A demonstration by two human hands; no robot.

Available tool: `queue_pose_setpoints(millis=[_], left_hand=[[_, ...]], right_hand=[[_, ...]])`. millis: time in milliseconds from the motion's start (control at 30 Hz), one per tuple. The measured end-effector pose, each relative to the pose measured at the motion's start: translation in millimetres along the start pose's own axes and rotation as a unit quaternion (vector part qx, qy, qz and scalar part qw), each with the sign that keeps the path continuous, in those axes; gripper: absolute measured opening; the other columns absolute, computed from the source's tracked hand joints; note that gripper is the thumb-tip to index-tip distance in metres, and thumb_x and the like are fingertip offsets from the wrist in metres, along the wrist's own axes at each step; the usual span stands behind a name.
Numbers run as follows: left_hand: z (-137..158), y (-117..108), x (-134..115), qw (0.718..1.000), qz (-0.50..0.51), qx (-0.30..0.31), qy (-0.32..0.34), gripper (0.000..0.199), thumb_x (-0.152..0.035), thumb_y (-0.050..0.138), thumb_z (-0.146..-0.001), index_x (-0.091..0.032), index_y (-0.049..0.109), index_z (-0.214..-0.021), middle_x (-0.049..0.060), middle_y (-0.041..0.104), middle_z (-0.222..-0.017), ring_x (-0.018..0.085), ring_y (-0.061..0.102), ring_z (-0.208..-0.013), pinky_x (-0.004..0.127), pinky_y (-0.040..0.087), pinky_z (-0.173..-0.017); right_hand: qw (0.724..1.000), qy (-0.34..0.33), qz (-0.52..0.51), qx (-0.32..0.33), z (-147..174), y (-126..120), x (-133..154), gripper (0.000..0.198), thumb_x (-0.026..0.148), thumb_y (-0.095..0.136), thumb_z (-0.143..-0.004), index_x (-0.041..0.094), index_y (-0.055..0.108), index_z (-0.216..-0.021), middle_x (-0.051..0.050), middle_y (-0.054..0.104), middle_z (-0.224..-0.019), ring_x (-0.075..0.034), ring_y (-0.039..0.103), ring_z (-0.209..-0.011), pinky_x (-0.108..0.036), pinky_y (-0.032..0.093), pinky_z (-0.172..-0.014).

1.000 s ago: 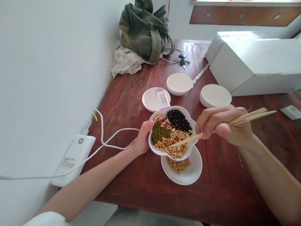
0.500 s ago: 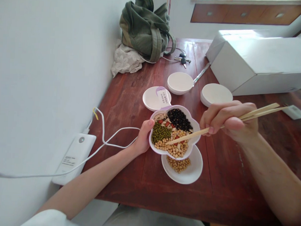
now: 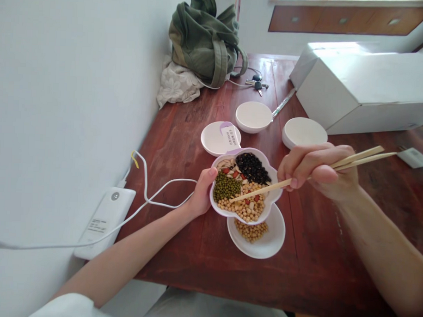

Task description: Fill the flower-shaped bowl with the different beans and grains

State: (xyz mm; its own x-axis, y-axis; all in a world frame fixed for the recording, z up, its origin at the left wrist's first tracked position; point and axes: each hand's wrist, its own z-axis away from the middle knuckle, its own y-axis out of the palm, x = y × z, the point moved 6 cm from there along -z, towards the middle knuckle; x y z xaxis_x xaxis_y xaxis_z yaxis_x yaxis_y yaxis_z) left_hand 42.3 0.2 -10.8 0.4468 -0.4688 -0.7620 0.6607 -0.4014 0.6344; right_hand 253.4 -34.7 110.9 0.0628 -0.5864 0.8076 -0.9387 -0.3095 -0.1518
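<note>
My left hand (image 3: 203, 190) grips the left rim of a white, flower-shaped bowl (image 3: 274, 196), thumb on top. Inside it lie black beans (image 3: 253, 168), green mung beans (image 3: 227, 186), soybeans (image 3: 249, 210) and some pale and red seeds or nuts near the top left. My right hand (image 3: 318, 170) is closed around a pair of wooden chopsticks (image 3: 362, 157). Their tips rest among the soybeans, near the mung beans; I cannot tell whether a bean is pinched. Partly under the flower-shaped bowl is a round white bowl (image 3: 273, 244) with more soybeans in it.
Farther back on the reddish wooden table (image 3: 201, 260) are white bowls (image 3: 253, 114) and a white dish (image 3: 212, 136) with a paper label. A large white box (image 3: 338, 98) stands at right, a green bag (image 3: 202, 38) at back left. A power bank (image 3: 107, 219) with white cable lies left.
My right hand and the chopsticks have shifted slightly left, their tips sliding a little toward the mung beans. My left hand and the bowl stay in place.
</note>
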Motion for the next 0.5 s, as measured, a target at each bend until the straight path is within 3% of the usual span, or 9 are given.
queue_pose_setpoints(millis=[300,500], left_hand=[[-1.6,-3.8,3.2,1.000,0.003,-0.007,0.012,0.072,-0.077,0.080,-0.085,-0.013,0.084,-0.117,0.019,0.086,-0.127,0.050,0.071,-0.138,0.066,0.055,-0.120],[-0.7,-2.9,-0.4,1.000,-0.008,-0.010,0.018,0.069,-0.077,0.081,-0.084,-0.014,0.086,-0.114,0.017,0.087,-0.124,0.048,0.072,-0.137,0.064,0.056,-0.119]], right_hand=[[0.998,0.005,0.041,0.041,-3.4,18.9,-0.9,0.043,0.056,0.073,-0.101,0.015,0.086,-0.092,-0.010,0.080,-0.087,-0.018,0.079,-0.079,-0.026,0.063,-0.069],[0.998,0.013,0.002,0.057,-2.3,14.1,-1.2,0.041,0.049,0.074,-0.104,0.014,0.083,-0.084,-0.009,0.079,-0.083,-0.019,0.079,-0.077,-0.029,0.065,-0.069]])
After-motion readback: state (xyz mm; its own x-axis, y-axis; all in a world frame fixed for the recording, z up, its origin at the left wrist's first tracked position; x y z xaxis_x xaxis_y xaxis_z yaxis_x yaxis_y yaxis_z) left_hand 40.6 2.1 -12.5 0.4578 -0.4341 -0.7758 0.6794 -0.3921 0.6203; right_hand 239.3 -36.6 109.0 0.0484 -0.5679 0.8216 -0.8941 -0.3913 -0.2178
